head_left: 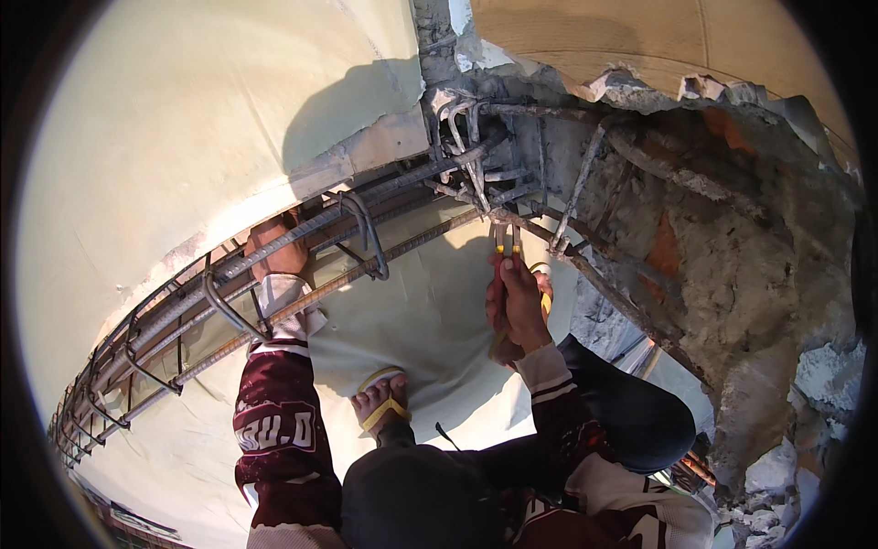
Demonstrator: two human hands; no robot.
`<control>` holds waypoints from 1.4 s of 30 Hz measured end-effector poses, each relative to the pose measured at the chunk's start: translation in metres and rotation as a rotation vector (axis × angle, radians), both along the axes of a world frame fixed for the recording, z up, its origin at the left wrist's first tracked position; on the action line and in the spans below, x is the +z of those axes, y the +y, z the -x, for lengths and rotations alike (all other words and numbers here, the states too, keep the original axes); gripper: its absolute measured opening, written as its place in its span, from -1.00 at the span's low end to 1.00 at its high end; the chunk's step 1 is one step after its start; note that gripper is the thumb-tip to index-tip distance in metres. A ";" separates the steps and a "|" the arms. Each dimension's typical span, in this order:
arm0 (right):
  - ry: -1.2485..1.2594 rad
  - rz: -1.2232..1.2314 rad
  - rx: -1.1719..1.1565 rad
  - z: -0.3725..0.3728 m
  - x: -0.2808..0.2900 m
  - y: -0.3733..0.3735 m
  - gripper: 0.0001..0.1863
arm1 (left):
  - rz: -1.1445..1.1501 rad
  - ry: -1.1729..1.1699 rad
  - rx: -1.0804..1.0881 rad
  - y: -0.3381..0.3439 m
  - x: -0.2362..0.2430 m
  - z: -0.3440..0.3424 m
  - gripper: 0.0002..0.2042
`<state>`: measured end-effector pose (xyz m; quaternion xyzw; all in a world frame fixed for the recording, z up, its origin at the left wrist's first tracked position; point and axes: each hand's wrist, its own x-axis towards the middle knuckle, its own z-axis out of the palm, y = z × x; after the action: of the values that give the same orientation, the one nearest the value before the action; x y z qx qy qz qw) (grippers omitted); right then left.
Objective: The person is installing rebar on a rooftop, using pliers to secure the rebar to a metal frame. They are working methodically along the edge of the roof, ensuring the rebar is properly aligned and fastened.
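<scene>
My right hand [520,306] is closed round a pair of pliers [499,261] with red and yellow handles. The jaws point away from me and meet the lower bar at the cage joint, where bent wires and stirrups [471,151] crowd together; the exact contact is too small to make out. My left hand [277,249] reaches in among the long ribbed bars of the rebar cage [402,247] and appears wrapped round one of them. Its fingertips are mostly hidden by the bars. Loose stirrups [366,233] hang on the cage between my hands.
Broken concrete and brick [722,247] with exposed bars rise on the right, with rubble [768,485] below. A pale board [219,101] stands along the far side of the cage. Pale sheeting [430,320] lies under my sandalled foot [382,400]. A tan panel [658,41] is at the top right.
</scene>
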<state>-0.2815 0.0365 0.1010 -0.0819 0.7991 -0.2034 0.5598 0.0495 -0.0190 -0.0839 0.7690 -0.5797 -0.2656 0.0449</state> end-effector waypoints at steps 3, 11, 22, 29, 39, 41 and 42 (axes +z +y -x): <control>0.043 0.005 0.018 0.001 -0.002 -0.002 -0.59 | -0.034 0.076 0.098 0.000 0.000 0.001 -0.76; 0.160 0.066 0.131 0.001 -0.013 0.007 -0.57 | -0.079 0.056 0.146 -0.006 0.020 0.008 -0.79; 0.176 0.117 0.127 0.003 -0.023 0.016 -0.62 | -0.231 0.085 0.100 -0.006 0.015 0.010 -0.86; 0.200 0.141 0.109 -0.006 -0.026 0.015 -0.63 | -0.183 0.035 0.120 -0.007 0.016 0.010 -0.84; 0.272 0.094 0.125 -0.014 -0.027 0.010 -0.67 | -0.089 0.029 0.026 -0.002 0.010 0.006 -0.83; 0.236 0.149 0.160 -0.015 -0.026 0.009 -0.66 | -0.120 0.064 0.030 -0.003 0.011 0.005 -0.80; 0.237 0.148 0.166 -0.015 -0.024 0.010 -0.66 | -0.088 0.079 0.027 -0.004 0.012 0.006 -0.78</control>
<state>-0.2667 0.0463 0.0767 -0.2122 0.8328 -0.2037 0.4689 0.0432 -0.0229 -0.0718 0.7668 -0.5549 -0.3204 0.0377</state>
